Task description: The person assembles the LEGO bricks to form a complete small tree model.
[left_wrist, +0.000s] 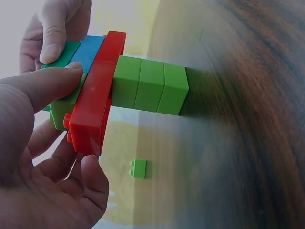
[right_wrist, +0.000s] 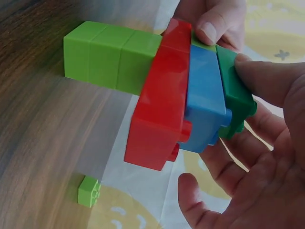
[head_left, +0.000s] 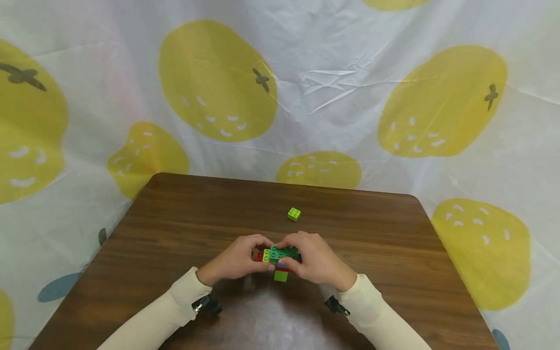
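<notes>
A build of toy building bricks stands upright on the table, between both hands. Its base is a column of stacked light green bricks (left_wrist: 150,86), topped by a wider layer of red bricks (right_wrist: 159,95). Above the red lie a blue brick (right_wrist: 205,90) and a light green brick (left_wrist: 64,107), with a dark green brick (right_wrist: 233,86) uppermost. My left hand (head_left: 240,256) grips the build's left side, thumb at the blue and light green bricks. My right hand (head_left: 318,258) pinches the dark green brick from the right, thumb on its near side.
One loose light green brick (head_left: 294,214) sits on the brown wooden table (head_left: 210,209), beyond the hands. A white cloth (head_left: 323,97) with yellow fruit prints hangs behind the table and along its sides.
</notes>
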### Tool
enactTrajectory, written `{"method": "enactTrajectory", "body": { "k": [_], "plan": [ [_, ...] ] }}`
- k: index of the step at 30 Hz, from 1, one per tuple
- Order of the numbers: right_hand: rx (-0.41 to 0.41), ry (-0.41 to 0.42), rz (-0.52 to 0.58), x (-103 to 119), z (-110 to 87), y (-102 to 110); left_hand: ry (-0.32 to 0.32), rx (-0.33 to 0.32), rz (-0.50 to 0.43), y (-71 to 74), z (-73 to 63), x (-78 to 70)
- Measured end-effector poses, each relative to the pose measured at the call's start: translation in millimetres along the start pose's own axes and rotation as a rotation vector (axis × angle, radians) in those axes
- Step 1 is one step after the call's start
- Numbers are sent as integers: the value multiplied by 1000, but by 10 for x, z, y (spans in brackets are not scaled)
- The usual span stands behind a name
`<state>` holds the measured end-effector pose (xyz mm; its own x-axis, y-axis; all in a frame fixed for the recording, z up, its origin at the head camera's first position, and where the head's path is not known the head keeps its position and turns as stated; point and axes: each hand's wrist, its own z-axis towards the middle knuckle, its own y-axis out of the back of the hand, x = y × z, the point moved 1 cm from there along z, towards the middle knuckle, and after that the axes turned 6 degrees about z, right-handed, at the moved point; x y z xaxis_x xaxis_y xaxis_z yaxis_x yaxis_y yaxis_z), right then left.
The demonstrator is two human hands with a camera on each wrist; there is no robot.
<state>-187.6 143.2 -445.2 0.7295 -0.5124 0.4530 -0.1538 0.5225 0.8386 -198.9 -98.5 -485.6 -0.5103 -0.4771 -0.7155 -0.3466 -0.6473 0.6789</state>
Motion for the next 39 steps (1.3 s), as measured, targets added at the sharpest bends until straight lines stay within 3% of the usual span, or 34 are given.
{"method": "enactTrajectory", "body": {
  "k": [7,14,27,39],
  "plan": [
    [54,-35,197,-63,-14,46,-29,22,22,-6,40,-15],
    [88,-29,237,-128,21,101,-21,24,20,7,40,-23],
    [-21,-155,261,-382,178,216,4,21,18,23,10,-37],
    [-145,-219,298,-796,401,101,17,18,2,8,10,1]
  ]
}}
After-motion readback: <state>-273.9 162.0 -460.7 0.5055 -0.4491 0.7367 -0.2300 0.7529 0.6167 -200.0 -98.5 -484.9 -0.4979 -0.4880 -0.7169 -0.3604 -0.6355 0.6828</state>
